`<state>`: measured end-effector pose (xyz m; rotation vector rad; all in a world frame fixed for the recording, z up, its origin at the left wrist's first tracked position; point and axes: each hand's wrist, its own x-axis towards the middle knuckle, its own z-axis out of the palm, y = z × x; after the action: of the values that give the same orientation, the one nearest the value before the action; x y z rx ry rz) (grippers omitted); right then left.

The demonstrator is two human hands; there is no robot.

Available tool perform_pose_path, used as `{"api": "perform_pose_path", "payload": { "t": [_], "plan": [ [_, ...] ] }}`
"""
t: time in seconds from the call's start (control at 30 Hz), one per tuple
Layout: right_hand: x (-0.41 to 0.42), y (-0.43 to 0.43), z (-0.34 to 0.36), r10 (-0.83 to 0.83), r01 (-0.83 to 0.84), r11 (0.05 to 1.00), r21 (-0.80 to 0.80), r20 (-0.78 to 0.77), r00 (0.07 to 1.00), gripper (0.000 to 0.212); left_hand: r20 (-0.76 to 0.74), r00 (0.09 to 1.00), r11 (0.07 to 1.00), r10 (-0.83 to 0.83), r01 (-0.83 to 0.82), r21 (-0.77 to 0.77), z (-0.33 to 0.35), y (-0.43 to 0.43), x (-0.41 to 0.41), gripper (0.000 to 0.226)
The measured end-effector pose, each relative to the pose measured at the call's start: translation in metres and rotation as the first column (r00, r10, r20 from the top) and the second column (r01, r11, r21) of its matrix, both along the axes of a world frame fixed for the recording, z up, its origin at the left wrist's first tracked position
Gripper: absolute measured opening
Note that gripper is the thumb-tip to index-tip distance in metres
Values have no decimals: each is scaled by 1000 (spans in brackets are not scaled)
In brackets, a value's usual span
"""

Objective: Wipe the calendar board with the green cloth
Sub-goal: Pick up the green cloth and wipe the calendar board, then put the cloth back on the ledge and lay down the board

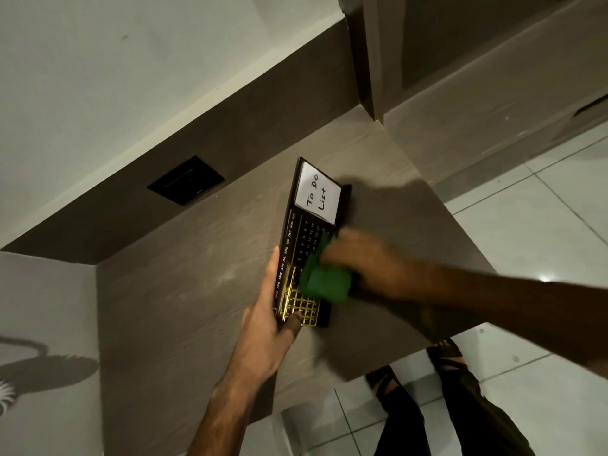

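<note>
Board position: the calendar board (304, 245) lies on the wood-grain desk (204, 274), just below the middle of the view, close in front of the person.
Long axis: it runs from about 7 o'clock, at the near end, to about 1 o'clock, at the far end.
Left hand (273, 327): clamped on the near left corner, fingers along the left edge, thumb on the gold grid (301, 304); it steadies the board.
Right hand (358, 261): motion-blurred, closed around the green cloth (324, 281) and pressing it on the board's middle, right side.
Nearer hand: the right one is already on the face; judging from this, the unwiped stretch lies toward 1 o'clock, along the long axis.
Cloth from left hand: at about 1 o'clock, near but apart.
Writing, white card (317, 195): "To Do List", handwritten.
Writing, left strip: months, readable from APR through DEC.
Writing, dark field: date numbers, partly covered by the cloth.
Brands: none legible.
</note>
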<state>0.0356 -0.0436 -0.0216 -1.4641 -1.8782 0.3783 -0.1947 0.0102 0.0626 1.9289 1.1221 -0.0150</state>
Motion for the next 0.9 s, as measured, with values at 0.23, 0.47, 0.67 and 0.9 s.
{"api": "perform_pose_path", "payload": {
  "t": [0.23,0.47,0.67,0.9],
  "plan": [
    [69,37,13,-103,109,993,-39,132,986,34,-21,1000,1000,-13,13,11,0,2,1,110],
    [83,54,15,-270,281,957,-73,132,954,26,-11,1000,1000,-13,13,9,2,-2,2,110],
    [-37,-41,15,169,-173,984,42,80,982,38,-6,1000,1000,-11,11,19,3,-4,3,111],
    [-23,-73,50,-79,-165,881,-442,-482,873,52,-32,999,997,-14,16,69,26,-11,15,110]
  ]
}}
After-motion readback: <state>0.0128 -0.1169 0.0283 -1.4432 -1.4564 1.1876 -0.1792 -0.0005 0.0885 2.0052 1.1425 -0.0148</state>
